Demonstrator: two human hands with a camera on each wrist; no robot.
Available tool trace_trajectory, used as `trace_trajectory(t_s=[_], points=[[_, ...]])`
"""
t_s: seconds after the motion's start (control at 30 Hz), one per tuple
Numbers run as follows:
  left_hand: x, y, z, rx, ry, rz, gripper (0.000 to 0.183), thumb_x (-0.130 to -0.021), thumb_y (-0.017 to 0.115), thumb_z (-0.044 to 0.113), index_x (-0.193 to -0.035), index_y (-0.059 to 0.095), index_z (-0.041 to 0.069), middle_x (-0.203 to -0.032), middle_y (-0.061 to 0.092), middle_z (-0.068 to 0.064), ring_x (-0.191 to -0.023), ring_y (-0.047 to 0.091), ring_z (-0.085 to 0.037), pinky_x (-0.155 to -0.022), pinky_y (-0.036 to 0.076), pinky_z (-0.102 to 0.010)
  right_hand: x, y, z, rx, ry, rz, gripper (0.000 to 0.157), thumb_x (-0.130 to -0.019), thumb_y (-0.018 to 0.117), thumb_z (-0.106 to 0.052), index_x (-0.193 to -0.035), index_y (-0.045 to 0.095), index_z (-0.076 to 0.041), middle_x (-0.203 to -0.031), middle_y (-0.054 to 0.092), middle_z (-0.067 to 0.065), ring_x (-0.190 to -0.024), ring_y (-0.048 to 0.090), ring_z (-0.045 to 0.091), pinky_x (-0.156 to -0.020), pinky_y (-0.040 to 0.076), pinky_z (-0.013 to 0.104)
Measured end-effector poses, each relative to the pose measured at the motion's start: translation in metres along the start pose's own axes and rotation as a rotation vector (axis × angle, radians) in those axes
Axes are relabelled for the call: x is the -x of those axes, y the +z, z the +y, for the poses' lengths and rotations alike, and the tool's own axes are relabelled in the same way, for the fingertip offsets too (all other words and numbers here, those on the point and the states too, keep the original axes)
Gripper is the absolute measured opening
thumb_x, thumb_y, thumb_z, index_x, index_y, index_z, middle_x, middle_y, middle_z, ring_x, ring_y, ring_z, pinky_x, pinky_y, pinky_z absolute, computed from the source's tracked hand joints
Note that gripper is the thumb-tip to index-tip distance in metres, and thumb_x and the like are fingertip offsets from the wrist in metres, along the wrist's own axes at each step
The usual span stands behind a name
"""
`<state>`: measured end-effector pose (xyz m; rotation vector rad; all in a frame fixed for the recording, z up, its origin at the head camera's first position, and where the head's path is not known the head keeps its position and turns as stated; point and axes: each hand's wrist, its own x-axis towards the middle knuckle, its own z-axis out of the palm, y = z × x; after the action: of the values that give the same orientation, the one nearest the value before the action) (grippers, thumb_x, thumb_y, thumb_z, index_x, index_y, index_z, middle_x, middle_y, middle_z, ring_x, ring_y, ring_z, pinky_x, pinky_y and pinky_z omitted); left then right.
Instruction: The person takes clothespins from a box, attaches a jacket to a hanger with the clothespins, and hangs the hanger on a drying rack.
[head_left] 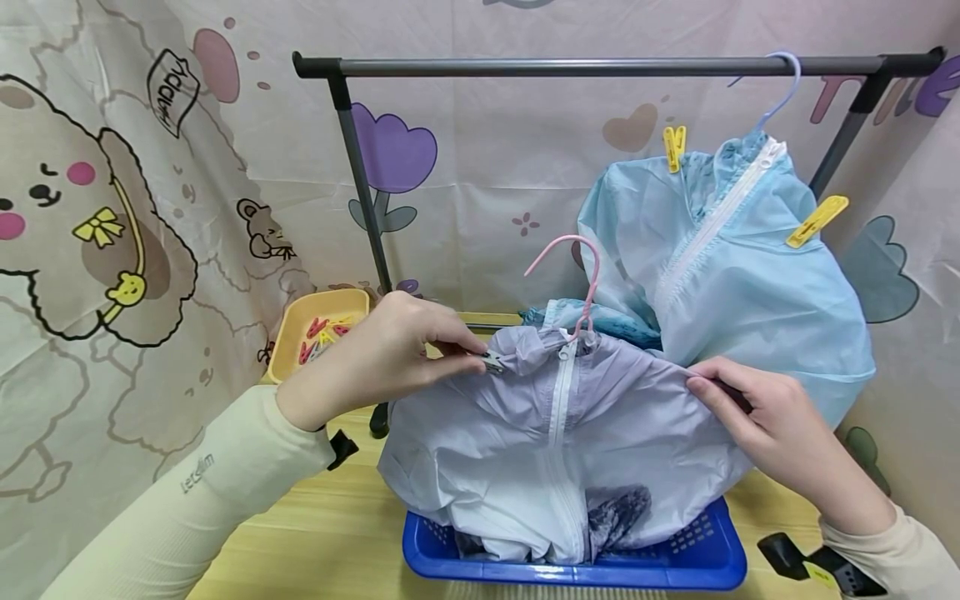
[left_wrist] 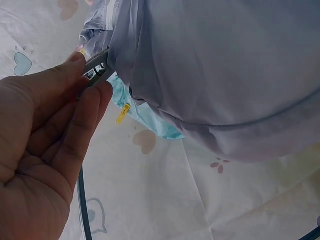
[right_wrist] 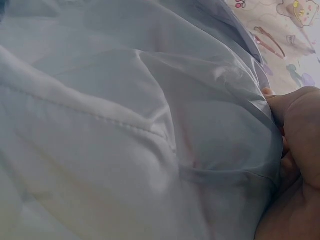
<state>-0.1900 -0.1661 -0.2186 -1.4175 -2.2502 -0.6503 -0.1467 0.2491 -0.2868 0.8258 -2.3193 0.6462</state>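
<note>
A lavender-grey zip jacket [head_left: 480,450] hangs on a pink hanger [head_left: 596,271], its hook standing up free above the collar. My left hand [head_left: 397,346] pinches a grey clothespin [head_left: 492,362] between thumb and fingers at the jacket's shoulder on the left. In the left wrist view the tip of the clothespin [left_wrist: 97,64] meets the fabric. At the opposite shoulder my right hand [head_left: 772,417] pinches the jacket between thumb and fingers. The right wrist view shows the thin cloth [right_wrist: 220,135] spread beside that hand, with most of the fingertips hidden.
Below the jacket sits a blue basket [head_left: 682,575] with dark cloth in it. A light blue jacket [head_left: 780,317] with yellow clothespins [head_left: 817,222] hangs from the rack's bar [head_left: 525,67]. A yellow tray [head_left: 281,358] of clothespins stands at the left.
</note>
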Motion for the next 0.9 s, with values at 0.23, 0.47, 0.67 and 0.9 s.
trace_trajectory(t_s=[0.23, 0.47, 0.67, 0.9], points=[[-0.0008, 0.0007, 0.0006, 0.049, -0.059, -0.05, 0.018, -0.086, 0.091, 0.012, -0.103, 0.084, 0.008, -0.095, 0.082, -0.001, -0.08, 0.076, -0.004, -0.072, 0.06, -0.018, 0.0002, 0.0005, -0.0001, -0.004, 0.0, -0.005, 0.028, -0.093, 0.073, 0.009, -0.099, 0.075, -0.019, -0.087, 0.073, -0.01, -0.073, 0.056, -0.008, -0.065, 0.044, 0.015], [0.0011, 0.0041, -0.0032, 0.09, -0.092, -0.055, 0.018, -0.088, 0.089, 0.012, -0.105, 0.082, 0.009, -0.099, 0.082, -0.002, -0.082, 0.077, -0.006, -0.074, 0.062, -0.019, 0.0003, 0.0008, 0.0002, 0.0, -0.001, -0.001, 0.028, -0.093, 0.074, 0.009, -0.099, 0.076, -0.019, -0.088, 0.074, -0.01, -0.075, 0.057, -0.01, -0.067, 0.045, 0.014], [0.0005, 0.0041, -0.004, 0.137, -0.101, -0.053, 0.023, -0.089, 0.089, 0.012, -0.109, 0.08, 0.008, -0.102, 0.081, -0.002, -0.084, 0.077, -0.007, -0.076, 0.062, -0.018, 0.0004, 0.0014, 0.001, -0.009, 0.002, 0.007, 0.027, -0.095, 0.073, 0.007, -0.1, 0.076, -0.019, -0.089, 0.075, -0.008, -0.079, 0.06, -0.01, -0.069, 0.046, 0.013], [0.0018, 0.004, -0.007, 0.149, -0.091, -0.035, 0.029, -0.088, 0.09, 0.015, -0.114, 0.079, 0.007, -0.106, 0.081, -0.003, -0.086, 0.078, -0.009, -0.077, 0.062, -0.019, -0.0002, 0.0009, 0.0007, 0.008, 0.006, -0.002, 0.028, -0.093, 0.074, 0.009, -0.098, 0.076, -0.018, -0.088, 0.074, -0.01, -0.077, 0.059, -0.01, -0.069, 0.046, 0.013]])
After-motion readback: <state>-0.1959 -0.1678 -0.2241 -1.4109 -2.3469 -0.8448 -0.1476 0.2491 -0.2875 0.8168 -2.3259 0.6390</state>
